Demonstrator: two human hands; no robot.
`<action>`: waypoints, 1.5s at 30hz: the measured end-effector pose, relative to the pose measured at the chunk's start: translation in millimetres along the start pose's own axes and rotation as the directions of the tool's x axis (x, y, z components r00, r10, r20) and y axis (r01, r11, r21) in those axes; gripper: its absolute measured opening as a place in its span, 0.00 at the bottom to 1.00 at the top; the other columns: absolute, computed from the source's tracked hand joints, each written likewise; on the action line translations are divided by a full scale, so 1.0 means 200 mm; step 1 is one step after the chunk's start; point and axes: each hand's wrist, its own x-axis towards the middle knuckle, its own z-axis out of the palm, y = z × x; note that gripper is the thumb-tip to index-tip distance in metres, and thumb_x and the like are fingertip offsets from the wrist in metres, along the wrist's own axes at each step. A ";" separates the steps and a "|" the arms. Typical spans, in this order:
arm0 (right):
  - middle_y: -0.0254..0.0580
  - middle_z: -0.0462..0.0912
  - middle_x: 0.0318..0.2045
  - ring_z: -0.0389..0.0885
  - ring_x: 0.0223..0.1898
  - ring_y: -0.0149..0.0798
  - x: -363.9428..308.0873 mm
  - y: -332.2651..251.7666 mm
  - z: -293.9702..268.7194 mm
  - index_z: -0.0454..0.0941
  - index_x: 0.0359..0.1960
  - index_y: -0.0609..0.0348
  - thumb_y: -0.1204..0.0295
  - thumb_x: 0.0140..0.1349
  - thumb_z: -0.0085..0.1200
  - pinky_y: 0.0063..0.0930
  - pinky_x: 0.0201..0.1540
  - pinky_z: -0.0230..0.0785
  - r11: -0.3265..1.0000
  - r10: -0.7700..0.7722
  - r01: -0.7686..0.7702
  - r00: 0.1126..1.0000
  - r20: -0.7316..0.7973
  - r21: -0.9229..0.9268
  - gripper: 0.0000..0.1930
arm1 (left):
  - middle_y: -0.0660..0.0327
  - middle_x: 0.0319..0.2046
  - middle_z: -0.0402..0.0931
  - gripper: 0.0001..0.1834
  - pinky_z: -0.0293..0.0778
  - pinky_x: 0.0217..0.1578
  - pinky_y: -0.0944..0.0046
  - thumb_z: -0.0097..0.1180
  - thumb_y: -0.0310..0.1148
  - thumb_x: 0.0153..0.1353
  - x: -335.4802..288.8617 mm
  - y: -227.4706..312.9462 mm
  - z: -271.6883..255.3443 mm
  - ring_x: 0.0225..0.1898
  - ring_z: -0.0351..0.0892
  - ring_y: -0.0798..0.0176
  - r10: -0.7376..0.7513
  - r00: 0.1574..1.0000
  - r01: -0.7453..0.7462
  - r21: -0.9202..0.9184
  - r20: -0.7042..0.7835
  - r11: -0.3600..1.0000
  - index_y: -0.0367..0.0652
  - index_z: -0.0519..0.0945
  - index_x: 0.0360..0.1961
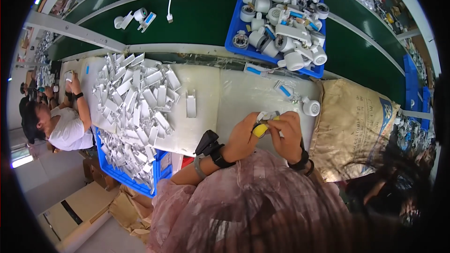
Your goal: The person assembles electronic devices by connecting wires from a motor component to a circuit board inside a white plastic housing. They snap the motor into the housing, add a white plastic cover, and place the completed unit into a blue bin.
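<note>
Near my body, over the table, both hands are brought together at a small grey-and-white part (268, 116) with a rounded yellow piece (259, 130) beneath it. My left hand (243, 137) is closed round its left side. My right hand (287, 136) pinches at its right side with bent fingers. Whether the yellow piece is joined to the part or is a separate tool, I cannot tell. Just beyond my right hand lies a round white camera-like head (311, 107). A white piece with a blue strip (284, 90) rests beside it, and another white piece (257, 69) lies farther back.
A heap of white plastic housings (136, 89) covers the left table; one housing (191, 104) lies apart. Blue bins (228, 42) (161, 168) hold more parts. A brown sack (347, 131) is at right, a green conveyor (197, 23) behind. A person (70, 126) works at left.
</note>
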 end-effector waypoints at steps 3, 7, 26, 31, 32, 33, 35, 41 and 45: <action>0.40 0.75 0.32 0.72 0.36 0.46 0.06 -0.05 -0.01 0.79 0.33 0.57 0.82 0.43 0.64 0.36 0.39 0.66 0.994 -0.103 0.104 0.994 0.037 -0.039 0.13 | 0.53 0.29 0.71 0.12 0.68 0.31 0.59 0.45 0.24 0.60 -0.02 0.00 0.00 0.30 0.70 0.52 0.007 0.998 -0.011 -0.061 -0.067 0.998 0.37 0.71 0.45; 0.37 0.74 0.30 0.72 0.35 0.45 -0.01 -0.02 0.04 0.79 0.33 0.55 0.78 0.44 0.64 0.36 0.39 0.67 0.999 -0.031 0.030 0.999 -0.029 -0.036 0.12 | 0.61 0.21 0.68 0.08 0.64 0.23 0.66 0.42 0.25 0.63 0.01 0.01 0.02 0.21 0.66 0.67 0.087 0.989 -0.087 0.004 -0.121 0.996 0.37 0.73 0.41; 0.35 0.79 0.34 0.79 0.34 0.28 0.23 0.52 -0.61 0.72 0.51 0.65 0.82 0.65 0.48 0.20 0.40 0.72 0.813 0.552 -0.468 0.809 -0.202 0.348 0.13 | 0.56 0.25 0.74 0.25 0.70 0.14 0.66 0.39 0.51 0.68 0.37 -0.26 -0.57 0.18 0.73 0.64 -0.215 0.969 0.146 -0.414 -0.125 0.899 0.36 0.73 0.38; 0.42 0.80 0.35 0.80 0.35 0.37 0.01 0.62 -0.49 0.74 0.48 0.61 0.78 0.58 0.57 0.26 0.40 0.72 0.847 0.527 -0.518 0.847 0.068 -0.121 0.15 | 0.56 0.29 0.75 0.20 0.72 0.14 0.66 0.38 0.46 0.70 0.56 -0.33 -0.82 0.19 0.73 0.66 -0.235 0.948 0.138 -0.388 -0.216 0.911 0.38 0.71 0.43; 0.42 0.80 0.35 0.80 0.35 0.37 -0.02 0.64 -0.46 0.74 0.48 0.61 0.78 0.58 0.57 0.26 0.40 0.72 0.852 0.520 -0.511 0.851 0.074 -0.113 0.15 | 0.58 0.28 0.76 0.19 0.72 0.14 0.67 0.40 0.45 0.70 0.62 -0.33 -0.87 0.18 0.73 0.67 -0.247 0.940 0.147 -0.372 -0.237 0.916 0.38 0.71 0.43; 0.43 0.79 0.37 0.79 0.37 0.42 -0.04 0.66 -0.42 0.75 0.48 0.59 0.77 0.55 0.59 0.30 0.41 0.71 0.899 0.396 -0.358 0.911 0.118 -0.252 0.17 | 0.58 0.27 0.76 0.18 0.73 0.14 0.67 0.40 0.44 0.70 0.68 -0.36 -0.92 0.18 0.73 0.67 -0.217 0.945 0.123 -0.351 -0.243 0.928 0.38 0.71 0.43; 0.44 0.77 0.40 0.75 0.43 0.50 -0.05 0.64 -0.34 0.76 0.46 0.55 0.74 0.49 0.62 0.41 0.47 0.67 0.882 0.317 -0.189 0.916 0.247 -0.432 0.19 | 0.58 0.27 0.76 0.17 0.73 0.14 0.67 0.41 0.42 0.70 0.77 -0.45 -1.04 0.18 0.74 0.67 -0.194 0.944 0.101 -0.325 -0.267 0.940 0.38 0.71 0.43; 0.42 0.78 0.37 0.74 0.43 0.48 -0.09 0.76 -0.15 0.78 0.41 0.53 0.71 0.49 0.63 0.42 0.52 0.61 0.914 0.169 -0.021 0.928 0.333 -0.406 0.15 | 0.44 0.47 0.72 0.20 0.65 0.53 0.49 0.54 0.25 0.57 0.92 -0.67 -1.12 0.51 0.69 0.43 0.518 0.599 0.218 0.747 -0.610 0.628 0.34 0.69 0.52; 0.40 0.79 0.30 0.75 0.40 0.47 -0.06 0.78 -0.14 0.78 0.34 0.53 0.71 0.50 0.62 0.41 0.52 0.61 0.923 0.175 -0.043 0.932 0.318 -0.381 0.09 | 0.49 0.53 0.70 0.26 0.61 0.59 0.52 0.58 0.21 0.53 0.68 -0.65 -0.62 0.56 0.67 0.47 0.382 0.903 -0.188 0.622 -0.194 0.760 0.38 0.70 0.55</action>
